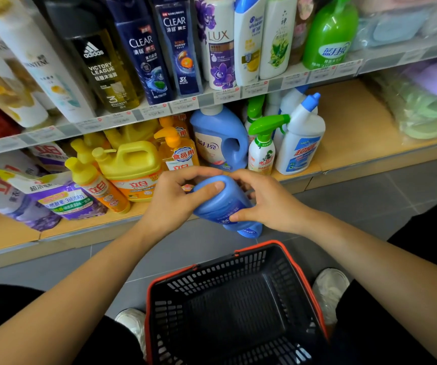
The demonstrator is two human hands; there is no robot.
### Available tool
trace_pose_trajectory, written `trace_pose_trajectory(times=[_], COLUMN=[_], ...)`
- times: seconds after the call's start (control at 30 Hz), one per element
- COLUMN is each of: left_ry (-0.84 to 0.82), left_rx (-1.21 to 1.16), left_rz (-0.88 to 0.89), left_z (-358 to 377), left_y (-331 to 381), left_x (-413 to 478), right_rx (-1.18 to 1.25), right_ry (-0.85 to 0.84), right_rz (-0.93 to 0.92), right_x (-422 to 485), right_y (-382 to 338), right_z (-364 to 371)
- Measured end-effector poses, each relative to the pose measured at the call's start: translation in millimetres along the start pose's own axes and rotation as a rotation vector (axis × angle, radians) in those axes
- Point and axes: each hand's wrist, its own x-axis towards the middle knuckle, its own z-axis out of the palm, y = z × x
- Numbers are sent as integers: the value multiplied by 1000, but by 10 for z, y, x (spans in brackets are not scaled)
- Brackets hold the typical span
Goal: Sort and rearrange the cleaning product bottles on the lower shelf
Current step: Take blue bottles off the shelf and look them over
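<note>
In the head view, your left hand (pixel 171 200) and right hand (pixel 267 204) both gripped a blue plastic bottle (pixel 220 204) with curled fingers. It was tilted in front of the wooden lower shelf (pixel 356 122), above a black red-rimmed plastic basket (pixel 301 272).

The bare left forearm (pixel 85 280) and bare right forearm (pixel 356 254) reach forward from either side and converge in the middle, wrists roughly level. The left hand (pixel 175 200) curls round the upper end of a tilted, rounded blue plastic bottle (pixel 218 208), thumb laid flat across its near face, fingers bent over the far side. The right hand (pixel 267 204) grips the same bottle from the opposite side, thumb pressed low on its body, fingers curled over the top. The hands sit close together, the bottle between them.
</note>
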Motion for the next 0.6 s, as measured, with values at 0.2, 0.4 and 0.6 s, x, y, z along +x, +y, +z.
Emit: trace_pose_trajectory(times=[0.2,0.4,0.6], left_ry=[0,-121,-85], left_rx=[-69,90,346], left_rz=[-20,146,381], left_z=[-15,-38,-53], left_y=[-28,6,28], left_x=[16,-56,-98], right_rx=[0,78,109], right_ry=[-22,26,76], right_rz=[14,37,34], right_x=[-10,-6,9], right_y=[7,4,0], right_z=[36,69,64])
